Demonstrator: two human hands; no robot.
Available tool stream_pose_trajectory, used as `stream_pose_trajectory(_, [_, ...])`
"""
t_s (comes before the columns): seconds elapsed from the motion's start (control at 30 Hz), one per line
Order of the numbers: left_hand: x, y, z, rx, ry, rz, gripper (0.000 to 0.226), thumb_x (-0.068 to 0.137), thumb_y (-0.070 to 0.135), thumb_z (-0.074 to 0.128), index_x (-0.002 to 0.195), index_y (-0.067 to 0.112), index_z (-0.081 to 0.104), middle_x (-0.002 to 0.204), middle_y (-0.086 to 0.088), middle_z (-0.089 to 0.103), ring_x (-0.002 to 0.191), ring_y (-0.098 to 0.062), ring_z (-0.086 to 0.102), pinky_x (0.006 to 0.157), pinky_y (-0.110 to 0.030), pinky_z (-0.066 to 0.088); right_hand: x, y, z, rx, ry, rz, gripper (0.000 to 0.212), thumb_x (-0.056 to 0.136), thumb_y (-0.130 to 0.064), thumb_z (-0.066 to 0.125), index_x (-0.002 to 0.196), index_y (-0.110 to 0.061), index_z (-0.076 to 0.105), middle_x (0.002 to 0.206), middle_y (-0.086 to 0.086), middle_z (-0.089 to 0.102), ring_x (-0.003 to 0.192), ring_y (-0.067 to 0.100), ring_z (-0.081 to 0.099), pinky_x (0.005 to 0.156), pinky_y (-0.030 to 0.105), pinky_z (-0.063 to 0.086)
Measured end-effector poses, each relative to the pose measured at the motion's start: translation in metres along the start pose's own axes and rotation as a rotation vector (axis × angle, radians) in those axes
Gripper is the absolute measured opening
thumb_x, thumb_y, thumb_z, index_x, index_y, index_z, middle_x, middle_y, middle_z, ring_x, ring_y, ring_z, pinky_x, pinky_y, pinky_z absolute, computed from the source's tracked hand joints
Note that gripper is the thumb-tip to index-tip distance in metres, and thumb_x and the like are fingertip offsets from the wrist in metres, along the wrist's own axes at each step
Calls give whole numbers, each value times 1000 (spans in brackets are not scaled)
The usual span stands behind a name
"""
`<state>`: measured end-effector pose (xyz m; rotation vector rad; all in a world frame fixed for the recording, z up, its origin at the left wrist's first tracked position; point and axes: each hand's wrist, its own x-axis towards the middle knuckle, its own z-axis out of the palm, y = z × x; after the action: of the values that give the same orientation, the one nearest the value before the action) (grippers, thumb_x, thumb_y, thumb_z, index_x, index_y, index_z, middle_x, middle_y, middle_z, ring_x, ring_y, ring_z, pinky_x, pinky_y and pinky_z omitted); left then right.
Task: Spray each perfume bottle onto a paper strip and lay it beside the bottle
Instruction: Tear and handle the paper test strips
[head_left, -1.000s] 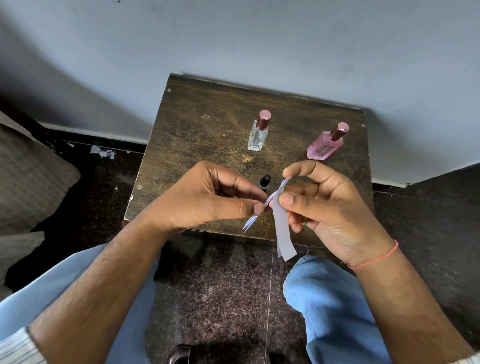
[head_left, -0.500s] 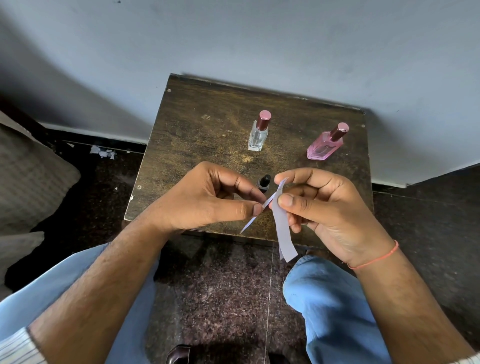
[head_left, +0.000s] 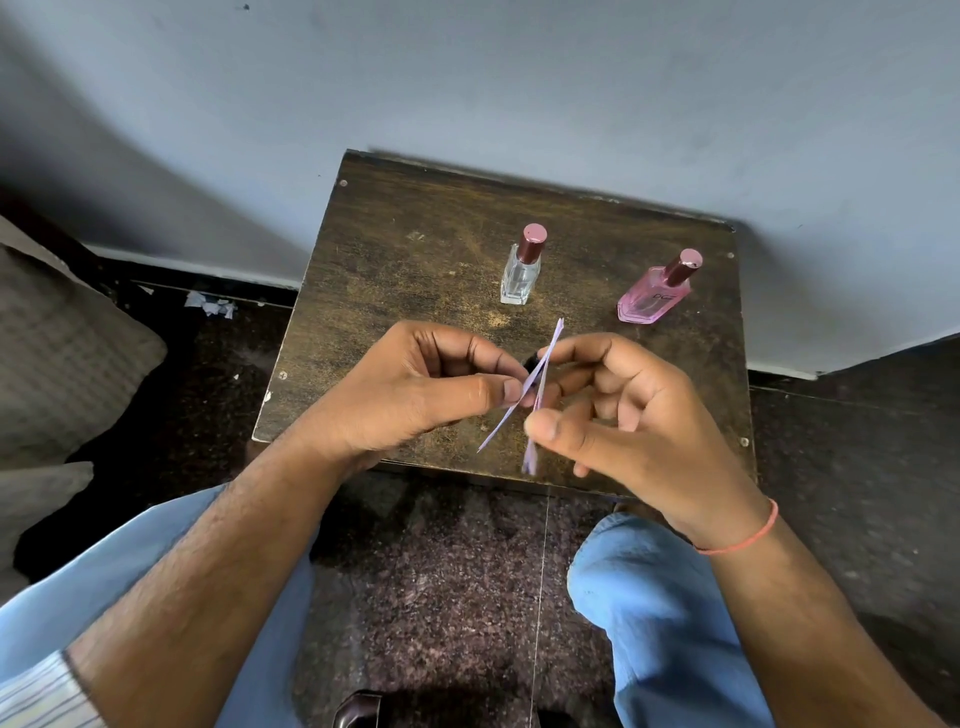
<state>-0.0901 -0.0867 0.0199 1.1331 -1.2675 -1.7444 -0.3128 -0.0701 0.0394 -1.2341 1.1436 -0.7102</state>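
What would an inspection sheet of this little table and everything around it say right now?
Surface: worn dark wooden table, scuffed.
Job's things: clear bottle upright; pink bottle to its right, apart; both capped. Paper strips off the table, between the hands.
Clutter: small black object, mostly hidden behind the strips.
Grips: left hand and right hand each pinch a strip.
Cables: nothing seen.
Surroundings: grey wall, dark speckled floor, paper scraps by the skirting.
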Motion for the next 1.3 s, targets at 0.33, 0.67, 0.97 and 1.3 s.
stream_pose_trajectory(0.33, [-1,8,9,-39,85,-23,32,95,-23,56,121,-7,66,52,15,69,42,11,58,49,2,42,-5,1,25,-279,23,19,68,77,-33,98,131,-39,57,98,-10,84,67,24,67,83,50,64])
stream_pose_trajectory(0.67, [-2,12,15,-43,99,-35,30,94,-22,58,120,-10,67,59,13,74,45,13,59,51,2,42,-6,3,24,-300,78,-2,60,79,-25,96,127,-35,62,86,-10,83,59,2,60,66,17,52])
stream_pose_trajectory(0.97, [-3,13,15,-49,109,-36,30,94,-21,59,118,-5,68,59,13,73,45,10,60,51,1,43,-5,4,23,-283,85,-21,62,81,-21,94,130,-35,60,90,-9,84,59,2,60,67,20,52])
stream_pose_trajectory(1.3, [-2,13,12,-52,132,-23,30,93,-21,61,121,-10,67,61,13,74,45,11,60,51,1,43,-5,2,19,-361,108,-38,63,80,-30,95,131,-43,60,85,-10,84,61,13,69,69,36,62])
